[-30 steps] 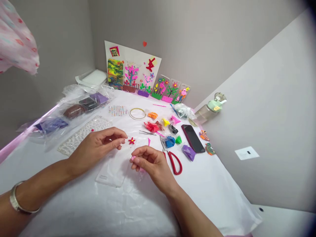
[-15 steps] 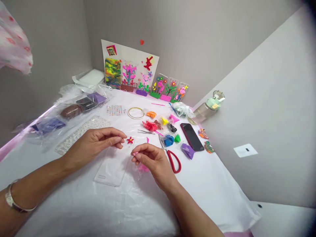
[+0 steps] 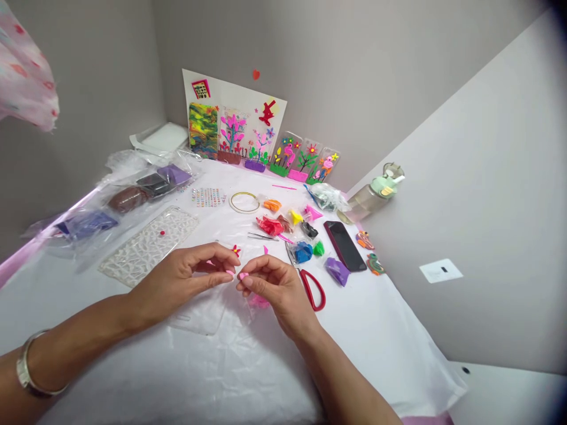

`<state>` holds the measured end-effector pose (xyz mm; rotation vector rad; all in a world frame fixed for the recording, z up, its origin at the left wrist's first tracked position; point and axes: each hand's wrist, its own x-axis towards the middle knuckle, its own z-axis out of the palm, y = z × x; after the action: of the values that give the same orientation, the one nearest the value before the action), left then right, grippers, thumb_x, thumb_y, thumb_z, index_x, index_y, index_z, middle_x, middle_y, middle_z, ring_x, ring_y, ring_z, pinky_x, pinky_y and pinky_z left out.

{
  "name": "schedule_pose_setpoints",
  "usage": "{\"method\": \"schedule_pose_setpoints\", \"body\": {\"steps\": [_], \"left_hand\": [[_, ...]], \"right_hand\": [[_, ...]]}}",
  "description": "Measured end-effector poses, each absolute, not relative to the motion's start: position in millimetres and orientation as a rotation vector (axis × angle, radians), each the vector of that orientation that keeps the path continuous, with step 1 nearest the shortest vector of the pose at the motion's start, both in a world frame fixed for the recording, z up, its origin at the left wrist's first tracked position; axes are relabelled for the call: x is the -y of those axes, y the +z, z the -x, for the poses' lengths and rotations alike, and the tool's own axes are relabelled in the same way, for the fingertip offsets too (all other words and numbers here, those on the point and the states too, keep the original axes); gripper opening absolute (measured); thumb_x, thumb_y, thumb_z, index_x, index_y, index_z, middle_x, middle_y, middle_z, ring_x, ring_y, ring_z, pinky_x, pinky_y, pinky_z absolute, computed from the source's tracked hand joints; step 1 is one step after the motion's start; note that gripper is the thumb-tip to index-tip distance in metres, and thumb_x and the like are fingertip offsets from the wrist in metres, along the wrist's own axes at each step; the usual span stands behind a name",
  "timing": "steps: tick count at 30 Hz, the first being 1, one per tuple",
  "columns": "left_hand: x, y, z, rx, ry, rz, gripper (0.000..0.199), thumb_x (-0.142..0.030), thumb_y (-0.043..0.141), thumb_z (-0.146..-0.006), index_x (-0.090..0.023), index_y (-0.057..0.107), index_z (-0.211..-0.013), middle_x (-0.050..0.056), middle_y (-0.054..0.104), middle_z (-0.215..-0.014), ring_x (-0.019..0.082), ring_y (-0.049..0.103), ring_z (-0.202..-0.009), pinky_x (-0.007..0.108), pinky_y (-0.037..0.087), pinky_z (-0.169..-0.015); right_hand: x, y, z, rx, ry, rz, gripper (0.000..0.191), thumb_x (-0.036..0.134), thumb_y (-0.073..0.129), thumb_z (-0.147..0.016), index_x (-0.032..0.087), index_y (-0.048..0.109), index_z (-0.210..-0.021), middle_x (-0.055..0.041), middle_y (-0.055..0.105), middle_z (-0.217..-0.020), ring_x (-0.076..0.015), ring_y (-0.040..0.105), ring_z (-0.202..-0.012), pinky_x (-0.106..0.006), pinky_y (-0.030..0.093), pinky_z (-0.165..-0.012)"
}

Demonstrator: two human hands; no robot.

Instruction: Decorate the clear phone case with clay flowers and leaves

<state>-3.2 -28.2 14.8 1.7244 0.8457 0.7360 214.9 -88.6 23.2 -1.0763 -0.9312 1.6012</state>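
Note:
My left hand [image 3: 177, 282] pinches a small bit of pink clay [image 3: 230, 273] between thumb and forefinger. Close beside it, my right hand [image 3: 277, 289] holds another small pink clay piece [image 3: 243, 275] in its fingertips. Both hands are above the clear phone case [image 3: 201, 321], which my left hand partly covers. A red flower with a yellow centre [image 3: 236, 251] shows just behind the fingertips. Pink clay in clear wrap [image 3: 259, 301] lies below my right hand. At the left, a patterned clear case [image 3: 146, 245] bears a small red dot [image 3: 162, 232].
Red-handled scissors [image 3: 313, 290] and a dark phone [image 3: 345, 245] lie right of my right hand. Wrapped clays, including blue [image 3: 303, 252] and red [image 3: 269, 225], sit beyond the hands, near tweezers [image 3: 263, 236]. A bottle [image 3: 374, 192] lies by the wall; decorated cases [image 3: 283, 154] stand at the back.
My left hand has moved right and slightly down, bringing its fingertips close to my right hand. Pink clay now shows in its fingertips. The red dot on the patterned case has come into sight.

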Motion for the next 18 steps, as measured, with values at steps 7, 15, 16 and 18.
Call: {"method": "schedule_pose_setpoints", "body": {"steps": [7, 15, 16, 18], "left_hand": [[35.3, 2.9, 1.5, -0.714, 0.875, -1.912, 0.016, -0.036, 0.068, -0.106, -0.027, 0.082, -0.104, 0.001, 0.079, -0.096, 0.018, 0.075, -0.086, 0.026, 0.061, -0.084], [39.5, -2.9, -2.1, -0.725, 0.969, -2.073, 0.017, -0.028, 0.062, -0.105, -0.025, 0.074, -0.093, -0.002, 0.072, -0.087, 0.016, 0.068, -0.077, 0.025, 0.055, -0.076], [38.3, -1.5, -2.0, -0.771, 0.984, -2.047, 0.017, -0.028, 0.063, -0.104, -0.025, 0.073, -0.091, -0.002, 0.073, -0.086, 0.016, 0.068, -0.077, 0.025, 0.056, -0.076], [34.0, 2.7, -0.3, -0.88, 0.993, -1.934, 0.016, -0.033, 0.066, -0.101, -0.025, 0.074, -0.089, -0.002, 0.075, -0.085, 0.016, 0.07, -0.076, 0.025, 0.058, -0.076]], "right_hand": [[88.7, 21.7, -213.0, 0.926, 1.623, 1.066, 0.032, 0.032, 0.106, -0.071, 0.02, 0.081, -0.086, 0.0001, 0.081, -0.079, -0.012, 0.07, -0.071, -0.023, 0.056, -0.072], [92.3, 22.3, -206.2, 1.018, 1.557, 1.114, 0.036, 0.033, 0.107, -0.07, 0.021, 0.076, -0.084, 0.0037, 0.074, -0.075, -0.0105, 0.063, -0.068, -0.023, 0.05, -0.067], [93.7, 22.9, -205.4, 1.039, 1.584, 1.107, 0.036, 0.032, 0.107, -0.071, 0.02, 0.076, -0.084, 0.0036, 0.074, -0.075, -0.0105, 0.063, -0.068, -0.023, 0.05, -0.067], [96.5, 25.0, -204.7, 1.067, 1.683, 1.074, 0.035, 0.034, 0.106, -0.073, 0.02, 0.076, -0.085, 0.0025, 0.075, -0.076, -0.0112, 0.065, -0.069, -0.024, 0.051, -0.068]]}}
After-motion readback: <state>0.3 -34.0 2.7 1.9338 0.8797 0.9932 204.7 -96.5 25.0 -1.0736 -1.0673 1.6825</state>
